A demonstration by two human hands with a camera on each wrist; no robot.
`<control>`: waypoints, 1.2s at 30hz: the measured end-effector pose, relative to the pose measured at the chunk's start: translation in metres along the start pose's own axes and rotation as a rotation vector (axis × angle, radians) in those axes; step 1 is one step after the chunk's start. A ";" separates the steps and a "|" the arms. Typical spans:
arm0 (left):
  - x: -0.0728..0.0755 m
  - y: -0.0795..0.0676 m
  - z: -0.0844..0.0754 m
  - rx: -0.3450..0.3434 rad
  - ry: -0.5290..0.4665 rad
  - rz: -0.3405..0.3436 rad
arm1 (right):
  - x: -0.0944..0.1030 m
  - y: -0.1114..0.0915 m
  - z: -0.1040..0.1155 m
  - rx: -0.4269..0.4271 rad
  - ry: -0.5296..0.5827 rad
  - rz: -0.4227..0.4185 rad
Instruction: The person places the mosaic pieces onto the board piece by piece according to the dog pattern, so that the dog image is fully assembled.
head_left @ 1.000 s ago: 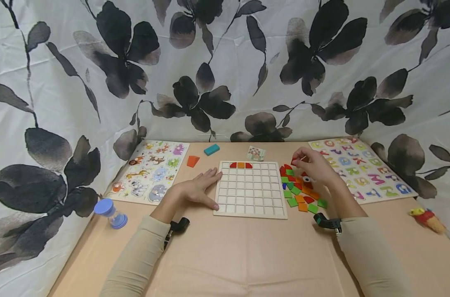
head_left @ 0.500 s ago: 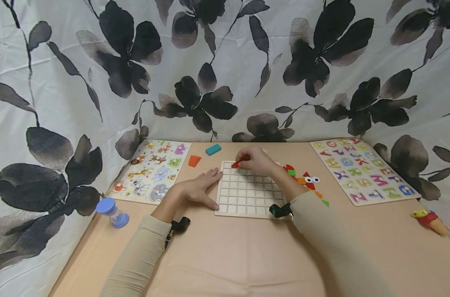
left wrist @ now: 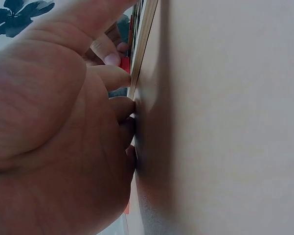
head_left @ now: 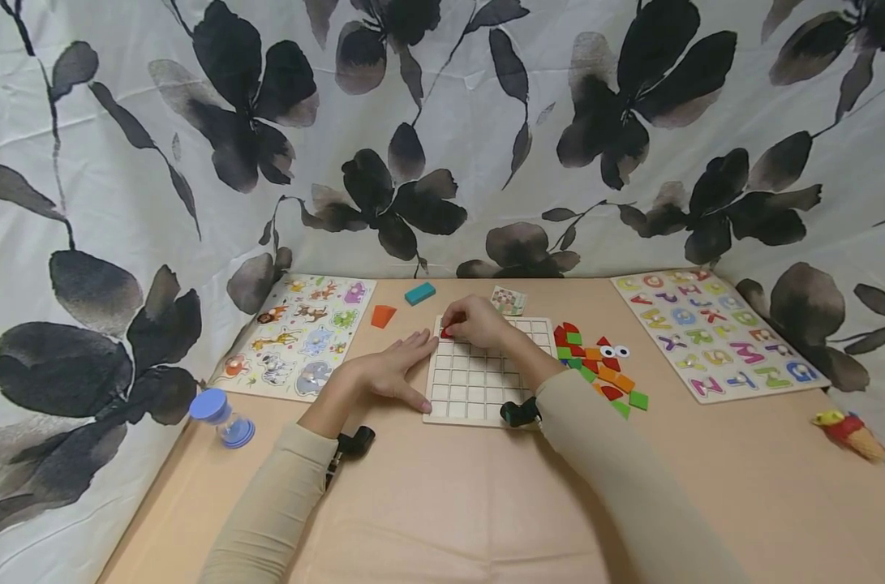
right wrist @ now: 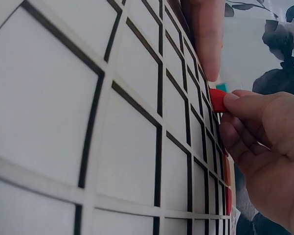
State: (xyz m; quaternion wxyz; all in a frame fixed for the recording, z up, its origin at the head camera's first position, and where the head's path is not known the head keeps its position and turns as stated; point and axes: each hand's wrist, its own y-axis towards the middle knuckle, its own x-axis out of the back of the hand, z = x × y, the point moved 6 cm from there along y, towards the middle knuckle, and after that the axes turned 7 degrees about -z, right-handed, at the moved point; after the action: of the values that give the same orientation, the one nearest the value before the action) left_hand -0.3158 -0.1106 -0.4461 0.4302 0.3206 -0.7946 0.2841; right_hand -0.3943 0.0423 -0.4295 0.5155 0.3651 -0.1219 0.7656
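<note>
A pale wooden board [head_left: 462, 397] marked off in square cells lies at the middle of the table. Spread along its left edge is my left hand [head_left: 384, 376], with fingertips and thumb touching the side. My right hand [head_left: 479, 323] pinches a small red tile [right wrist: 217, 100] between thumb and fingers, over the board's far left corner. In the right wrist view, another red tile [right wrist: 229, 199] sits in the far row, beside an orange one. From the head camera, my right hand covers that row. The left wrist view shows the left palm [left wrist: 54, 127] close up.
Loose red, green, orange and blue tiles [head_left: 608, 369] are scattered right of the board. Picture boards with animals [head_left: 296, 337] and letters [head_left: 712, 337] flank it. A small card [head_left: 509, 301], a teal block [head_left: 419, 294], an orange piece [head_left: 383, 316] and an hourglass [head_left: 223, 418] also lie about.
My right hand has carried the red tile left from the loose pile, across the board to its far left corner. The left hand stays at the board's edge.
</note>
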 end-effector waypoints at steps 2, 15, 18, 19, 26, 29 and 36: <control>0.000 0.000 0.001 -0.003 0.005 -0.005 | -0.001 0.001 0.001 0.007 -0.020 0.003; -0.003 0.003 0.004 0.016 -0.002 -0.005 | 0.005 -0.007 0.009 0.014 -0.220 0.048; -0.004 0.004 0.006 0.020 0.006 -0.007 | 0.024 -0.018 0.011 0.023 -0.169 0.013; -0.005 0.004 0.006 0.021 0.008 -0.008 | 0.032 -0.023 0.012 0.042 -0.157 -0.004; -0.004 0.003 0.005 0.034 0.018 -0.006 | 0.101 -0.071 0.002 0.110 -0.104 -0.144; -0.004 0.002 0.004 0.034 0.011 -0.007 | 0.124 -0.093 -0.012 0.042 -0.093 -0.186; -0.004 0.003 0.003 0.028 0.007 -0.007 | 0.161 -0.130 -0.050 -0.069 -0.095 -0.224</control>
State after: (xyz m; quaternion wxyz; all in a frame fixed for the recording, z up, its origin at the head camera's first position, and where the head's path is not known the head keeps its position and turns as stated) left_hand -0.3175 -0.1099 -0.4513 0.4292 0.3283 -0.7881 0.2948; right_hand -0.3349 0.2405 -0.3791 0.6035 0.3944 -0.1309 0.6805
